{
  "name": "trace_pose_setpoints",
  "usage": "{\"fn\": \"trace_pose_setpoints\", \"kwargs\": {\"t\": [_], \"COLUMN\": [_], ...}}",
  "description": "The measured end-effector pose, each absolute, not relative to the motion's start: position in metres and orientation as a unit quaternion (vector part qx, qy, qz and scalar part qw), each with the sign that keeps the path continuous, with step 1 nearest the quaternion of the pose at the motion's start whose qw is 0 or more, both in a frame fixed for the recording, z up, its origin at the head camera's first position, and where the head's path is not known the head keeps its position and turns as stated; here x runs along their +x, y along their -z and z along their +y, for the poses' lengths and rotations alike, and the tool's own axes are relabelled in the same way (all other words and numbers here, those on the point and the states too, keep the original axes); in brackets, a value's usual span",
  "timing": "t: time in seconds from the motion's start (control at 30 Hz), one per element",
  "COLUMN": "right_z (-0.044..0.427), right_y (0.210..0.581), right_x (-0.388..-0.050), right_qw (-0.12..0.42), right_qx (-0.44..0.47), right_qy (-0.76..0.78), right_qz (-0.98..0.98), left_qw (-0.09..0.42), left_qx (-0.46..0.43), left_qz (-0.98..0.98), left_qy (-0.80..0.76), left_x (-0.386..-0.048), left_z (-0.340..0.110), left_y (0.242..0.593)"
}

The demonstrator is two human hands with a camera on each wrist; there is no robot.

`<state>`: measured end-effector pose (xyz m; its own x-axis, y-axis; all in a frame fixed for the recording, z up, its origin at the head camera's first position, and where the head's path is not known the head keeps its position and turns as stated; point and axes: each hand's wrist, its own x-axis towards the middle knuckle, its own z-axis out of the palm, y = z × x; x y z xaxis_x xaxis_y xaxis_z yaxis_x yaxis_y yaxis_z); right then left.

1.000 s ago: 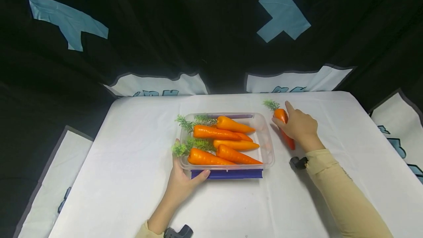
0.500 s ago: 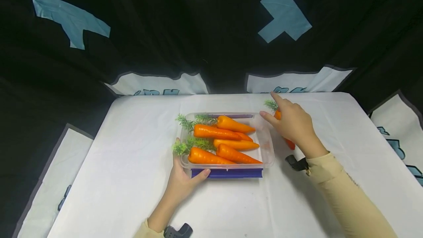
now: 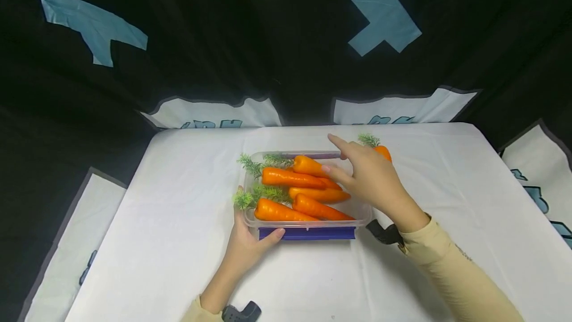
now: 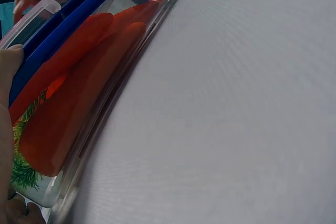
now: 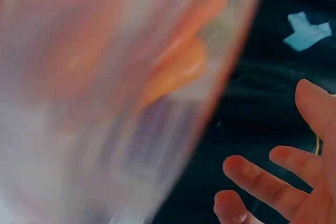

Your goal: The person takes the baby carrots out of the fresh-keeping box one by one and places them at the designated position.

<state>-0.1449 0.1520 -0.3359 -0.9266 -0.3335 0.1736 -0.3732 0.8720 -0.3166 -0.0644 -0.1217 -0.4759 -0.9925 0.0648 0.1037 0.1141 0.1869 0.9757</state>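
Head view shows us the clear box (image 3: 308, 224) between the hands, on the white table (image 3: 178, 212), its top uncovered and several carrots (image 3: 288, 177) lying inside with their leafy ends toward the left hand (image 3: 250, 247). That hand grips the box's near corner on its own side, thumb on the front edge just above the blue flap (image 3: 308, 233). Our right hand (image 3: 373, 173) is wide, fingers spread and nothing between them, over the box's other end; we cannot tell whether its thumb touches the carrot beneath.

As for progress, we judge the greater part done: most of the carrots we can see are together in the box. One loose carrot (image 3: 383, 153) remains outside, on the table just beyond the right hand, which hides most of its body. We judge that this one is all that is left to deal with among the carrots in sight; we see no lid near either hand
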Motion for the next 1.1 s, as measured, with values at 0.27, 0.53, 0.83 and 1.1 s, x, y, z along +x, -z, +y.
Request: {"fn": "trace_pose_setpoints", "kwargs": {"t": [0.27, 0.53, 0.83, 1.1], "right_z": [0.125, 0.104, 0.093, 0.086], "right_y": [0.333, 0.341, 0.357, 0.366], "right_x": [-0.128, -0.123, -0.121, -0.121], "right_qw": [0.021, 0.013, -0.04, -0.057], "right_qx": [0.244, 0.307, 0.339, 0.351], "right_qy": [-0.2, -0.228, -0.253, -0.247], "right_qz": [-0.949, -0.924, -0.905, -0.901], "left_qw": [0.02, 0.009, -0.003, 0.006], "left_qx": [-0.062, -0.081, -0.082, -0.073], "left_qz": [-0.766, -0.734, -0.728, -0.748], "left_qy": [0.64, 0.674, 0.68, 0.659], "left_x": [-0.064, -0.065, -0.065, -0.064], "left_z": [-0.122, -0.121, -0.121, -0.122], "left_y": [0.473, 0.473, 0.474, 0.475]}}
